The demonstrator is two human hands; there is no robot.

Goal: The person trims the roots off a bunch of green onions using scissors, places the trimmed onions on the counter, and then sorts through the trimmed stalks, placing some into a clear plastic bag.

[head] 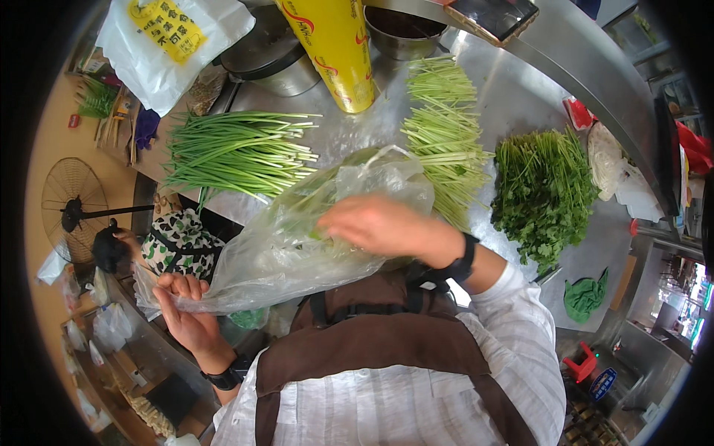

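Observation:
A large clear plastic bag (268, 251) with some greens inside stretches across my front. My left hand (187, 312) grips its gathered end at the lower left. Slightly blurred, my right hand (362, 226) lies against the bag's middle with a bit of green by the fingertips; whether it grips anything is unclear. Beyond the bag, long green stalks with pale ends, like garlic chives or scallions (240, 148), lie at the left. Cut pale green stems (446, 134) form piles right of centre. Farther right is a heap of leafy cilantro-like herbs (544, 195).
A yellow cling-film box (340, 56) stands on the steel counter (357, 125), between a lidded pot (279, 61) and a metal bowl (404, 44). A phone (493, 17) rests on the upper ledge. A green cloth (585, 295) lies at right. Another person (184, 245) is at left, near a fan (75, 209).

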